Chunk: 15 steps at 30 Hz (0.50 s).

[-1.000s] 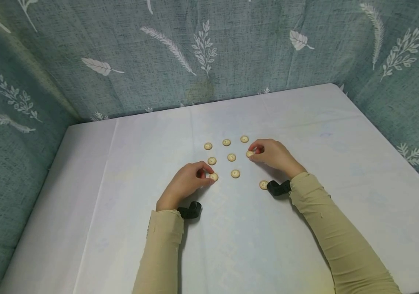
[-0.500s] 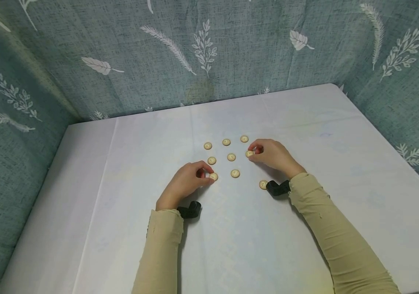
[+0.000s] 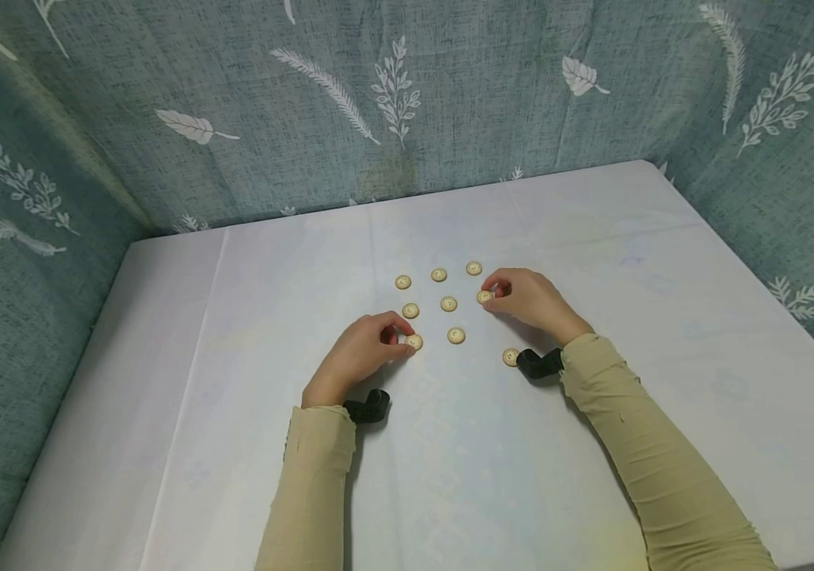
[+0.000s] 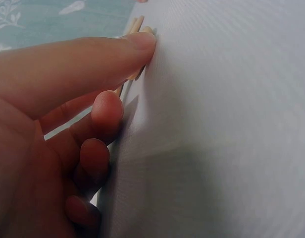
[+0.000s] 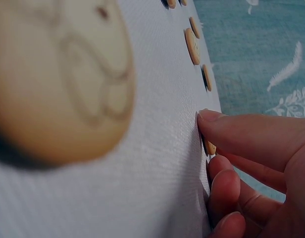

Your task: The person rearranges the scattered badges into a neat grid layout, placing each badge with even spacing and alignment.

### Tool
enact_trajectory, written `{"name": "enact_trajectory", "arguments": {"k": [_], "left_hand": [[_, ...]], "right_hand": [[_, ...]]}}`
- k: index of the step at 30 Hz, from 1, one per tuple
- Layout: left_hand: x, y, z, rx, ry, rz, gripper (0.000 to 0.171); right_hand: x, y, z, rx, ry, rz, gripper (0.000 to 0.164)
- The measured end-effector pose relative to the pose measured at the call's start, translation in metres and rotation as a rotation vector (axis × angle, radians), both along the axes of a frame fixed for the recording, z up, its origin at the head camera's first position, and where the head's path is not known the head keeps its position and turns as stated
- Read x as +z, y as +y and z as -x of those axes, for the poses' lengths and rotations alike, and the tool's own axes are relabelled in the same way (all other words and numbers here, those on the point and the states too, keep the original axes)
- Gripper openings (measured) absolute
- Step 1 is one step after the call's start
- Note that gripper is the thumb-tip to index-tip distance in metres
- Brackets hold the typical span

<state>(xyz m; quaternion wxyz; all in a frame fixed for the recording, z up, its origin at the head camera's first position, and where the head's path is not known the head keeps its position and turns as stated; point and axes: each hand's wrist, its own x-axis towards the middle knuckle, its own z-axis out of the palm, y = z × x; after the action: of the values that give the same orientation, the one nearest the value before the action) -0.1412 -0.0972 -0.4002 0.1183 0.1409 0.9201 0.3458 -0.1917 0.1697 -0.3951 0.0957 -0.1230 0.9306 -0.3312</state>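
Note:
Small round wooden discs with thin line drawings lie flat on the white tabletop in the head view. My left hand [image 3: 357,355] pinches the near-left wooden disc [image 3: 415,342] between thumb and fingers; the thumb covers much of it in the left wrist view. With thumb and fingertips, my right hand [image 3: 536,301] holds another wooden disc [image 3: 483,297] at the right end of the middle row, partly hidden in the right wrist view. Between the hands lie a centre disc [image 3: 449,304] and a nearer disc [image 3: 456,335].
A separate disc [image 3: 510,358] lies beside the black wrist camera [image 3: 540,365] on the right arm, and looms large in the right wrist view. Three discs form the far row, including a middle one [image 3: 438,274]. Green leaf-patterned cloth [image 3: 478,95] borders the white table [image 3: 250,301].

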Motion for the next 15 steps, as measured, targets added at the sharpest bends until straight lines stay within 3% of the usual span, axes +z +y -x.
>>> {"name": "enact_trajectory", "arguments": {"k": [15], "left_hand": [[-0.0018, -0.0006, 0.0007, 0.004, 0.002, -0.001, 0.016]], "right_hand": [[0.0003, 0.0005, 0.0, 0.009, -0.008, 0.005, 0.027]]}}
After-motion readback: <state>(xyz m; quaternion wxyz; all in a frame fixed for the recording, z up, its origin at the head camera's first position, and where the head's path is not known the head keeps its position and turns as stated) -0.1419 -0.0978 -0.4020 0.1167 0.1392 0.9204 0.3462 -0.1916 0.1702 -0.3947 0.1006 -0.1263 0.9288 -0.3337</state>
